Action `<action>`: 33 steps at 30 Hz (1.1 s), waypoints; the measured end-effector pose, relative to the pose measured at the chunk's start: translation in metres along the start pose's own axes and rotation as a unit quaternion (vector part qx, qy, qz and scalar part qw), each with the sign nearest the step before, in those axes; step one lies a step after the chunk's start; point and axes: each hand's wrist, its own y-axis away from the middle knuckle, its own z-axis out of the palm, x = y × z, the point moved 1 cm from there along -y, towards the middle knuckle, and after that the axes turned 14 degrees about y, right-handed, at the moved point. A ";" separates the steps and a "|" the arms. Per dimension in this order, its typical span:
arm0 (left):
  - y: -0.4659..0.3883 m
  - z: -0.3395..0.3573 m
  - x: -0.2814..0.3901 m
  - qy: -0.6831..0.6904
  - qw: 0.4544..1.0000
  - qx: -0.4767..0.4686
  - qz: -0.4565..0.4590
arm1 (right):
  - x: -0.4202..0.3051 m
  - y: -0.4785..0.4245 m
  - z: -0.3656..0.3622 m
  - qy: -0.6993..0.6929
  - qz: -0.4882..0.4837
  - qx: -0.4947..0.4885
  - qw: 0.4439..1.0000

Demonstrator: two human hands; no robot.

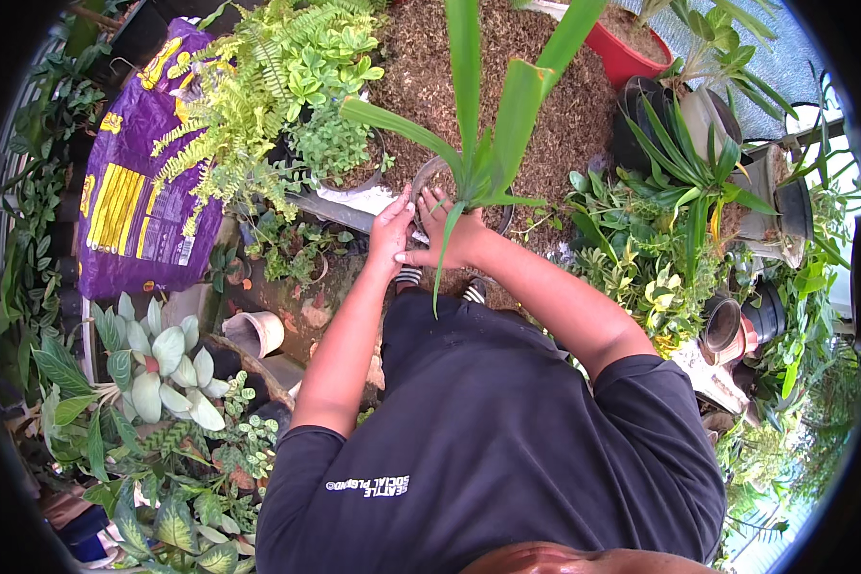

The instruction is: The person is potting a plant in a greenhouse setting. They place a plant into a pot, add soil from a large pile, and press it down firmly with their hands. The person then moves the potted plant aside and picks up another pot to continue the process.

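Note:
A potted plant with long, strap-shaped green leaves (479,168) stands before me, some of its leaf ends cut blunt. Its round pot (425,174) is partly hidden by leaves and my hands. My right hand (450,231) rests inside the rim, fingers spread over the potting mix at the plant's base, thumb pointing towards my left wrist. Against the pot's left side lies my left hand (391,231); whether its fingers grip the rim cannot be seen. One narrow leaf droops across my right hand.
Loose brown potting mix (423,79) is heaped behind the pot. Ferns (237,122) and a purple printed sack (147,165) stand left. A red pot (628,46) and leafy plants (638,265) are right. A pale empty pot (255,333) lies tipped at lower left.

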 end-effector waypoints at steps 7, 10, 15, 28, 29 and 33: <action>0.005 0.009 0.023 0.003 0.998 -0.021 -0.061 | 0.001 -0.015 0.003 0.013 0.003 -0.071 0.997; -0.001 0.001 0.029 -0.047 0.994 -0.021 -0.092 | -0.001 -0.012 -0.010 -0.010 -0.012 -0.089 0.996; -0.006 0.005 0.044 -0.100 0.987 -0.035 -0.125 | -0.012 -0.014 -0.008 -0.034 0.091 -0.021 0.995; -0.036 0.000 0.071 -0.341 0.916 -0.164 -0.135 | -0.030 -0.042 0.005 -0.054 0.221 0.020 0.974; -0.040 -0.003 0.070 -0.375 0.904 -0.180 -0.097 | -0.028 -0.049 0.008 -0.036 0.222 0.012 0.974; -0.030 0.021 0.092 -0.440 0.873 -0.199 -0.069 | -0.021 -0.056 -0.016 -0.015 0.223 -0.072 0.972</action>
